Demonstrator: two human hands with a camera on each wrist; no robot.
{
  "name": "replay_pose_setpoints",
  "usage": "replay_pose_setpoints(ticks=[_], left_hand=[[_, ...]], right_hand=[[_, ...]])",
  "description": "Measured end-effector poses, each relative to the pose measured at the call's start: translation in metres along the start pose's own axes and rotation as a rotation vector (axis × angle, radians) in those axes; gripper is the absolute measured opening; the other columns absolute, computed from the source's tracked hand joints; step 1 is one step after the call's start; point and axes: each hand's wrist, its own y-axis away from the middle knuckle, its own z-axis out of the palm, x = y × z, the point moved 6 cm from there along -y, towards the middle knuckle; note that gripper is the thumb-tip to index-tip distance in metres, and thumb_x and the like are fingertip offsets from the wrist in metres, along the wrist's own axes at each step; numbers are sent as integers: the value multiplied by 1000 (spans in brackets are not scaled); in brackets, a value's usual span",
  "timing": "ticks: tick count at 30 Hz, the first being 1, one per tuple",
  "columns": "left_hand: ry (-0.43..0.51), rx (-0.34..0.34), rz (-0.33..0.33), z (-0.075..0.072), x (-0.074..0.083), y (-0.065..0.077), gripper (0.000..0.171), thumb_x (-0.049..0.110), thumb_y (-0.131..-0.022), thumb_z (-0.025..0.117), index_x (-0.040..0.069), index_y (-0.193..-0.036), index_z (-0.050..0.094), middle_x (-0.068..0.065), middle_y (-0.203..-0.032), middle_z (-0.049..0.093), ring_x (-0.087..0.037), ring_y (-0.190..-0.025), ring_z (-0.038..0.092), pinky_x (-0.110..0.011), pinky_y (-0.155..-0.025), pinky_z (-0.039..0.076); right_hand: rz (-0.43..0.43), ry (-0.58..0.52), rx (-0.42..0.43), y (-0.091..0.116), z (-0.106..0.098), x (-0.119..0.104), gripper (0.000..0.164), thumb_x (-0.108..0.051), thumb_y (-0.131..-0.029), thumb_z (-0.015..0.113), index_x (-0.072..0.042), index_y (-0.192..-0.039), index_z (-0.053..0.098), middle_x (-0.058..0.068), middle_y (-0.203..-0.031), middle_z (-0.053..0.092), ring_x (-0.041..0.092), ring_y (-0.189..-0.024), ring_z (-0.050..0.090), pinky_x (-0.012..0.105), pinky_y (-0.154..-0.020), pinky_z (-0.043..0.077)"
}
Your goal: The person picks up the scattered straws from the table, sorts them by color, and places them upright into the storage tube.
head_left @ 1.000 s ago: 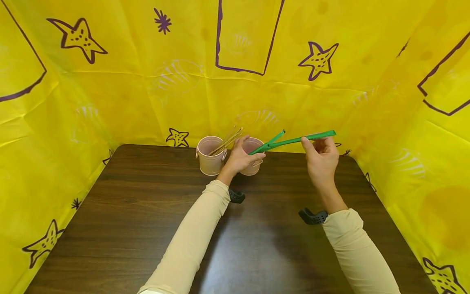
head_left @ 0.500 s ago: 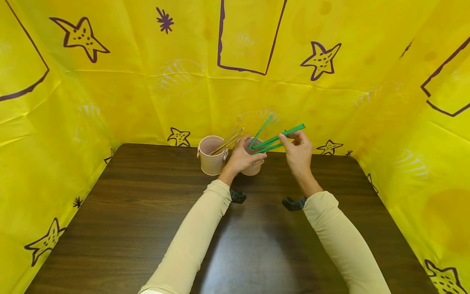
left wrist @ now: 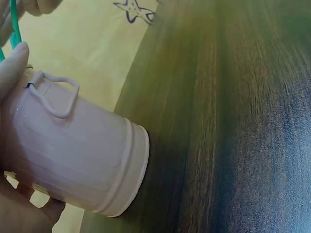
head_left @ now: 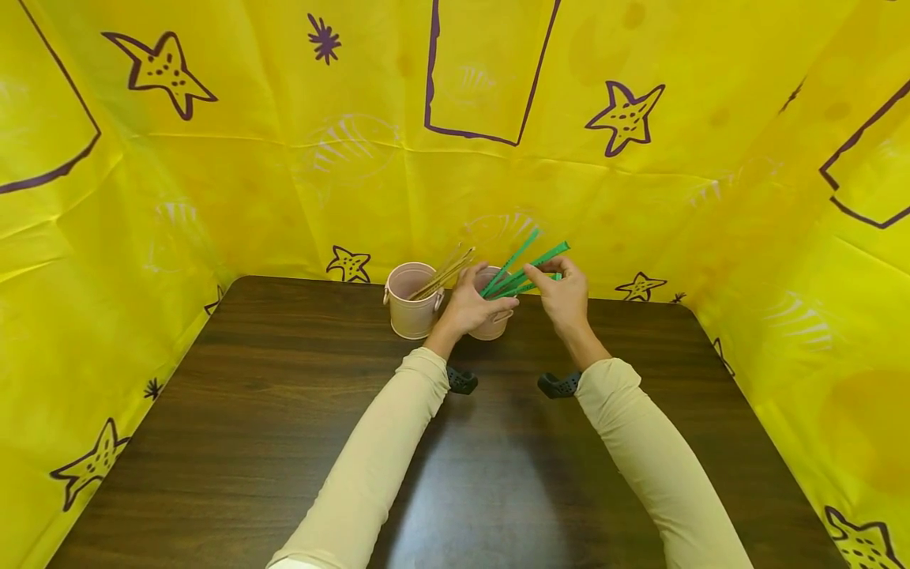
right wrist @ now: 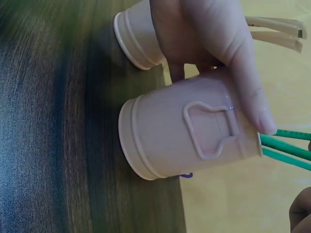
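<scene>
My left hand (head_left: 465, 307) grips the right-hand pink bucket (head_left: 489, 329) by its left side. Its thumb (right wrist: 255, 107) lies along the rim, and the other fingers go round the wall, partly hidden. Several thin green sticks (right wrist: 291, 147) with small print lean out of this bucket toward the right. Above the rim, my right hand (head_left: 566, 296) pinches a green stick (head_left: 553, 253) between thumb and fingers. The lower ends of the green sticks are hidden behind my left hand and inside the bucket. A small wire handle (left wrist: 60, 99) hangs on the bucket's side.
Close on the left stands a second pink bucket (head_left: 411, 318) with several tan sticks (head_left: 449, 273) leaning right. Both buckets are near the back edge of the dark wooden table (head_left: 284, 395). A yellow printed cloth (head_left: 270, 197) surrounds the table at the back and sides.
My right hand has come left, toward the bucket, with the green stick, whose lower end now goes to the bucket's mouth. The green sticks in the bucket have shifted. My left hand keeps its grip.
</scene>
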Motion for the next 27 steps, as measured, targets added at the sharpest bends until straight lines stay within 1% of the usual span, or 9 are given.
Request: replay_pose_setpoints(ticks=[3, 5, 8, 12, 15, 17, 19, 23, 27], left_hand=[[2, -1, 4, 0, 0, 0, 101, 41, -81, 86, 17, -160, 28, -10, -162, 27, -38, -147, 37, -52, -121, 36], [-3, -2, 0, 0, 1, 1, 102, 42, -81, 86, 18, -160, 27, -10, -162, 27, -38, -147, 37, -52, -121, 36], [-17, -5, -8, 1, 1, 0, 103, 43, -81, 87, 19, -161, 26, -10, -163, 27, -37, -148, 36, -52, -121, 35], [-41, 3, -11, 0, 3, -1, 105, 45, -79, 87, 21, -161, 26, -10, -166, 22, -38, -151, 32, -54, -122, 33], [-110, 20, -18, -2, 3, -2, 104, 49, -79, 86, 22, -160, 28, -9, -168, 18, -40, -155, 21, -59, -125, 22], [-167, 25, -26, -3, 2, -3, 104, 52, -79, 85, 23, -161, 28, -8, -169, 15, -41, -156, 14, -63, -126, 14], [-207, 29, -33, -4, 3, -2, 104, 54, -79, 84, 23, -161, 28, -8, -169, 16, -41, -156, 12, -65, -125, 12], [-275, 58, -24, -2, 6, 1, 104, 55, -81, 82, 21, -162, 27, -8, -170, 16, -42, -156, 15, -64, -125, 16], [-477, 139, 76, 6, 15, 12, 98, 58, -85, 77, 19, -161, 28, -7, -169, 18, -40, -155, 22, -60, -125, 22]], right_hand=[[1, -37, -26, 0, 1, 0, 30, -31, -87, 83, -8, -98, 67, -8, -101, 64, 9, -107, 53, 24, -79, 44], [10, -77, -41, 0, 1, 0, 36, -30, -87, 83, -7, -106, 65, -8, -104, 64, 8, -96, 52, 23, -73, 42], [11, -149, -45, -1, -3, 0, 44, -28, -88, 82, -5, -119, 61, -6, -108, 63, 7, -92, 51, 22, -75, 40], [-13, -211, -20, -2, -14, -4, 50, -24, -89, 80, -1, -127, 57, -4, -108, 62, 6, -100, 53, 22, -84, 38], [28, -296, -9, 2, -21, -6, 46, -24, -91, 78, -3, -126, 56, -6, -105, 60, 2, -74, 53, 18, -67, 40], [73, -385, -4, 6, -24, -7, 39, -23, -92, 77, -7, -121, 57, -5, -103, 56, 2, -55, 43, 17, -52, 34], [108, -456, -4, 10, -25, -9, 32, -22, -93, 76, -11, -117, 56, -4, -102, 53, 3, -46, 32, 19, -45, 28], [91, -462, -7, 17, -27, -17, 29, -20, -94, 74, -12, -115, 56, -3, -106, 52, 2, -45, 32, 18, -46, 29], [65, -429, 0, 20, -28, -22, 32, -18, -95, 73, -7, -119, 54, -2, -107, 52, 1, -44, 33, 17, -45, 30]])
